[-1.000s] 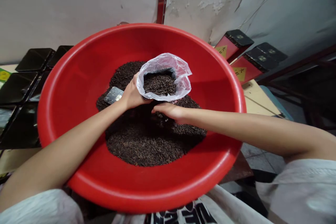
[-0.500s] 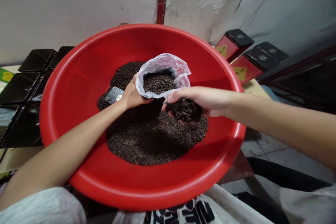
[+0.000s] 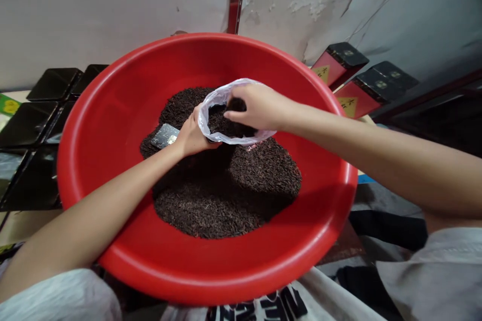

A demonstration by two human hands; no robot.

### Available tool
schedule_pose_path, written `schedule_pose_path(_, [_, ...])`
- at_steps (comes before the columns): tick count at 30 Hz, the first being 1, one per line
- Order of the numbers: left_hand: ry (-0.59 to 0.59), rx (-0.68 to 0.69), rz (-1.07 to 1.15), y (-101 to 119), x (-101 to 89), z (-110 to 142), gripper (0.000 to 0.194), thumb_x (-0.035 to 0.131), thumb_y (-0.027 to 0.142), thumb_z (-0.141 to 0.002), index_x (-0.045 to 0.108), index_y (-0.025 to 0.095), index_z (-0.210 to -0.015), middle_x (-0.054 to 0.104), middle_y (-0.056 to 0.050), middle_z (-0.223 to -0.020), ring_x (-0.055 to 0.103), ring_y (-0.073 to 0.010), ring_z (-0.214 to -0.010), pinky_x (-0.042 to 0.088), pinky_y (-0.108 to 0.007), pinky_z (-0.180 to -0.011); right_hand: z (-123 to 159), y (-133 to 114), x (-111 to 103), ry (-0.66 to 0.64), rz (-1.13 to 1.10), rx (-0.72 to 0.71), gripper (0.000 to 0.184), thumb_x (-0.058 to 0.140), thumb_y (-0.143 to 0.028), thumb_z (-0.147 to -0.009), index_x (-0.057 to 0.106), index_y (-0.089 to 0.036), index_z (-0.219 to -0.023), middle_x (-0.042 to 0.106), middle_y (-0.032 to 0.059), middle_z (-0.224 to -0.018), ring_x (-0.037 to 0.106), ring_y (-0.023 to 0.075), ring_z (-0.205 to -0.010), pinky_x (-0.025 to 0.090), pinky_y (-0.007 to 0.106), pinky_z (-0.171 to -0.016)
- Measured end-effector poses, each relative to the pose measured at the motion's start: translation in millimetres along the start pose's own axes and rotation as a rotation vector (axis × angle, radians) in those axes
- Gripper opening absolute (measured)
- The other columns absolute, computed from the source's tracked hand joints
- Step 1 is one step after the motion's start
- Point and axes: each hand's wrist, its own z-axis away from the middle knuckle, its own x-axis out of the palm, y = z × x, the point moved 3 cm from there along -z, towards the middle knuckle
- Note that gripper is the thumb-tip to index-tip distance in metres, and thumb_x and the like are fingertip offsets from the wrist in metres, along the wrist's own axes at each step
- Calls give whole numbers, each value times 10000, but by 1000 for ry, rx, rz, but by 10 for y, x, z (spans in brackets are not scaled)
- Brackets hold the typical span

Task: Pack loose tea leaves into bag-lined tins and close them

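Note:
A large red plastic basin (image 3: 113, 105) holds a heap of dark, loose tea leaves (image 3: 211, 210). Over the heap, my left hand (image 3: 194, 133) is wrapped round the left side of a tin lined with a clear plastic bag (image 3: 222, 91). The bag's mouth is spread wide, and tea leaves show inside; most of the tin is hidden. My right hand (image 3: 259, 105) is at the bag's mouth, fingers curled round a clump of tea leaves. Beside my left hand, a flat silvery piece (image 3: 164, 135) lies on the heap; its kind is unclear.
Several dark square tins (image 3: 28, 123) stand on the left, some with clear plastic in them. Red tins with black tops (image 3: 354, 93) lean at the back right. A narrow red object (image 3: 235, 7) stands behind the basin against the peeling wall (image 3: 301, 2).
My right hand has moved up and left from beside the bag to its mouth, turning over with the tea leaves. My left hand keeps its grip on the tin.

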Motion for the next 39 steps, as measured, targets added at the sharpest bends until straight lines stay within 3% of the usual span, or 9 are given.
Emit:
schedule_pose_path(4, [-33, 40, -49, 25, 23, -30, 922, 789, 316, -446, 414, 228, -1284, 460, -106, -1361, 414, -388, -1290, 362, -523, -1092, 24, 38, 149, -158, 184, -150, 416, 630, -344, -789, 605, -119, -1139, 596, 133, -1115, 567, 248, -1022, 441, 418, -937])
schedule_pose_path(7, [-31, 54, -59, 49, 22, -35, 873, 795, 322, -464, 437, 225, -1254, 485, -99, -1330, 442, -373, -1262, 367, -518, -1086, 63, 3, -4, -48, 180, -209, 320, 610, -320, -804, 627, -140, -1068, 593, 105, -1072, 546, 235, -1030, 439, 390, -914])
schedule_pose_path(12, [34, -84, -19, 34, 12, 3, 966, 855, 351, -402, 414, 142, -1235, 482, -152, -1309, 465, -381, -1225, 376, -541, -1058, 110, -100, -239, -20, 182, -221, 199, 520, -273, -872, 659, -141, -924, 619, 85, -967, 557, 197, -931, 423, 340, -845])
schedule_pose_path(16, [187, -278, 198, 54, 14, 61, 987, 881, 276, -336, 380, 152, -1177, 514, -136, -1246, 505, -355, -1182, 396, -531, -1030, 65, -151, -394, -64, 116, -108, 376, 368, -384, -963, 639, -129, -907, 609, 48, -817, 537, 134, -733, 386, 284, -700])
schedule_pose_path(21, [362, -442, 382, 79, 136, 202, 895, 882, 268, -366, 364, 200, -1092, 550, -72, -1120, 555, -315, -1110, 429, -512, -995, -8, -195, -417, -388, 97, -95, 538, 328, -579, -936, 623, -141, -833, 604, 22, -769, 545, 118, -698, 372, 260, -664])
schedule_pose_path(23, [393, -428, 350, 89, 185, 260, 892, 885, 278, -354, 367, 207, -1076, 540, -71, -1114, 550, -318, -1106, 434, -513, -982, -11, -189, -409, -438, 90, -130, 490, 429, -599, -889, 640, -157, -885, 636, 28, -840, 576, 138, -760, 392, 267, -693])
schedule_pose_path(27, [345, -280, 222, 95, 236, 324, 923, 877, 320, -364, 364, 174, -1117, 503, -121, -1170, 527, -333, -1141, 434, -503, -982, 61, -125, -369, -332, 185, -234, 393, 686, -473, -741, 659, -173, -992, 661, 48, -1000, 604, 196, -910, 425, 299, -768])
schedule_pose_path(33, [287, -174, 131, 14, 278, 381, 978, 852, 473, -420, 324, 157, -1180, 470, -181, -1218, 515, -350, -1156, 458, -493, -950, 339, -60, -107, -521, 232, -207, 535, 756, -301, -676, 593, -159, -1165, 674, 101, -1075, 631, 253, -964, 470, 335, -790])
schedule_pose_path(39, [288, -73, 71, 70, 334, 474, 939, 824, 453, -511, 291, 182, -1234, 458, -161, -1249, 483, -341, -1206, 421, -514, -1005, 392, -117, -249, -346, 120, -165, 529, 594, -546, -799, 619, -177, -1177, 653, 110, -1159, 614, 274, -1048, 472, 385, -887])
